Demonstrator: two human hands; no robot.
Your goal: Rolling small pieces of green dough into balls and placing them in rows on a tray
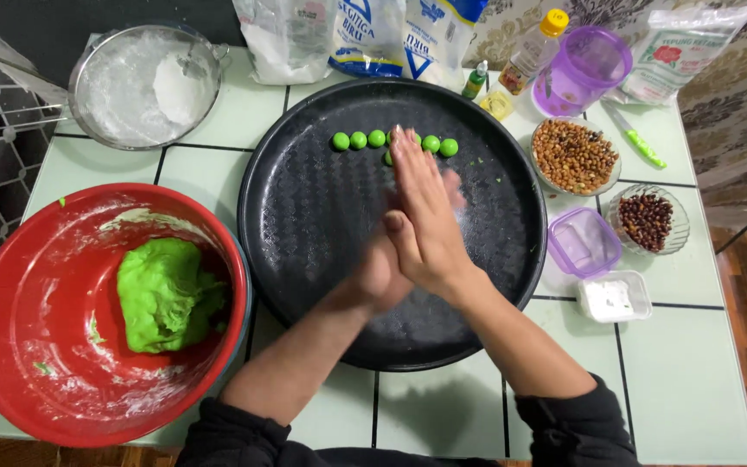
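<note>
dough [166,294] in bowl [19,346] left of tray [304,216], balls [359,140] on tray

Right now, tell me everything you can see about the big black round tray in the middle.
The black tray is a large, round, shallow pan, dark and apparently metal, with a raised rim and a textured, patterned floor. It lies flat on the pale tiled table, beside the red bowl. A short row of small green dough balls sits near its far edge, with a few green crumbs scattered about. The left hand and right hand are pressed together above it.
</note>
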